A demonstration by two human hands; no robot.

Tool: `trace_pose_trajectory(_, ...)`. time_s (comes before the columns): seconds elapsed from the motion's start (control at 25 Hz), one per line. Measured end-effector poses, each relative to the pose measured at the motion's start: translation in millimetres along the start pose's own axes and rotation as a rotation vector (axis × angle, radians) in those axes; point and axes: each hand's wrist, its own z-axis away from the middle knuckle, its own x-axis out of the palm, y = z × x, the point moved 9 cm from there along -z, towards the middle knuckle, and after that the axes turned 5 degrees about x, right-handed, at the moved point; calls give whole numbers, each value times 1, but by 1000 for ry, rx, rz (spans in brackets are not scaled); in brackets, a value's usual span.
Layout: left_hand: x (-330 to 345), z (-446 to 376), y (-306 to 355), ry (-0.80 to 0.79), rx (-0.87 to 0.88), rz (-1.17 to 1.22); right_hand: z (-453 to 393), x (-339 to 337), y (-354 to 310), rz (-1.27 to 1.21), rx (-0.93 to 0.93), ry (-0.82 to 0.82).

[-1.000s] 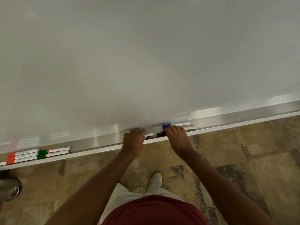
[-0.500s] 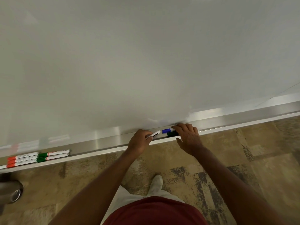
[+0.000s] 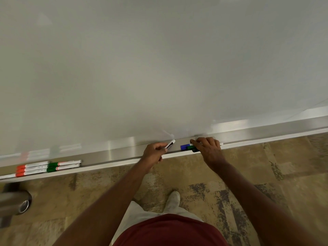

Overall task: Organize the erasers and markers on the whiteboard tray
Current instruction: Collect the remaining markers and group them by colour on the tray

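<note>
Mid-sort on the whiteboard tray (image 3: pixel 120 153), marker gathering under way. Left hand (image 3: pixel 154 154) lifted just above the tray, fingers (image 3: pixel 160 145) clamped on a white-barrelled marker (image 3: pixel 170 144) tilted up toward the whiteboard (image 3: pixel 159 68), free end pointing away from the tray; cap colour hidden in the fist. Right hand (image 3: pixel 209 148) resting on the tray just right of the left hand, fingers bent over a small bunch of markers: a blue-capped marker (image 3: pixel 184 146) and a green-capped marker (image 3: pixel 190 148) poking out from under the fingertips, with something dark just below them that cannot be identified. Whether those fingers are truly pinching the bunch or only pressing it against the tray: cannot tell.

Far left along the tray, well apart from both hands: an already tidy group, three orange-capped markers (image 3: pixel 32 169) lying parallel, two further green-capped markers (image 3: pixel 63 165) end to end with them. No eraser visible anywhere on the tray.

Step in hand, by appearances: collecting the loose markers at the tray's middle into one set. Next move likely calls for laying the lifted marker flat and parallel beside the blue and green ones, or carrying the whole bunch left along the tray to join the orange group. Care needed on the narrow tray lip: round barrels, easy to roll off onto the carpeted floor (image 3: pixel 266 174) below.
</note>
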Motion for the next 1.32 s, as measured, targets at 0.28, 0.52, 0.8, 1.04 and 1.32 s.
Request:
trace_pose_trajectory(0.28,-7,4,-6,5,-33,104,-1,-4,3,-54,-53,2)
trace_pose_trajectory(0.52,-22,13,-4,2,2,226,-15,-10,2,-117,-64,-92)
trace_pose_trajectory(0.8,-88,47,-24,170,14,452,-15,-49,-108,-476,-61,-77)
trace_pose_trajectory(1.04,-182,90,-57,364,-12,596,-25,-54,-244,-720,-110,-289)
trace_pose_trajectory(1.32,-327,128,-106,550,7,717,-47,-32,-398,-925,-48,-533)
